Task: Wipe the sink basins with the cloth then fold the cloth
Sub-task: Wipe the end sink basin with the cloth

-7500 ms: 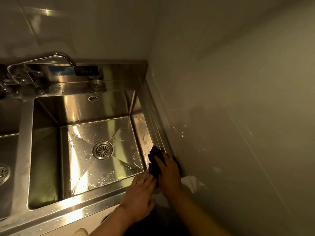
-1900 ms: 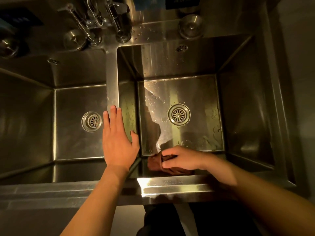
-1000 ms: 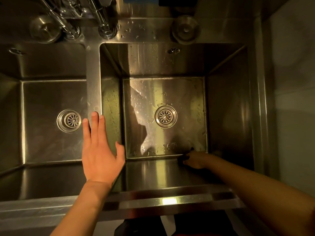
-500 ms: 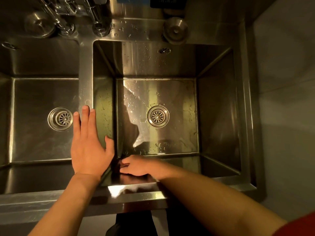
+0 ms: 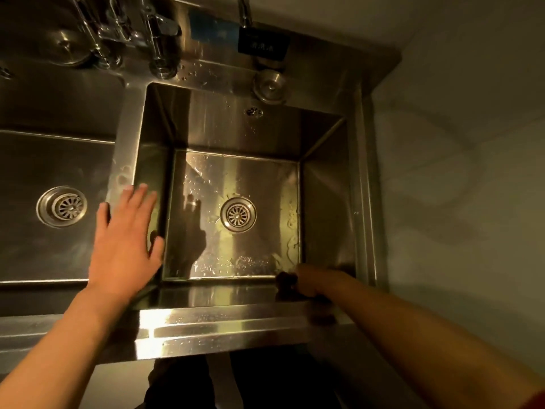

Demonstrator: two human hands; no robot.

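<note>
A steel double sink fills the view. The right basin (image 5: 324,202) is wet, with water drops on its floor around a round drain (image 5: 238,214). The left basin (image 5: 26,160) has its own drain (image 5: 62,206). My left hand (image 5: 126,240) lies flat with straight fingers on the divider (image 5: 125,137) between the basins. My right hand (image 5: 312,283) is low against the right basin's near wall, at its right corner, pressing a dark cloth (image 5: 285,281) there. Only a small dark bunch of cloth shows at the fingertips; the fingers themselves are in shadow.
Taps and a faucet base (image 5: 160,59) stand on the back ledge, with a round steel knob (image 5: 269,85) and a dark label (image 5: 263,44). A pale wall (image 5: 457,172) closes the right side. The sink's front rim (image 5: 230,329) runs below my arms.
My right hand has slid with the cloth along the near wall of the right basin, from its left corner to its right corner. My left hand stays flat on the divider.
</note>
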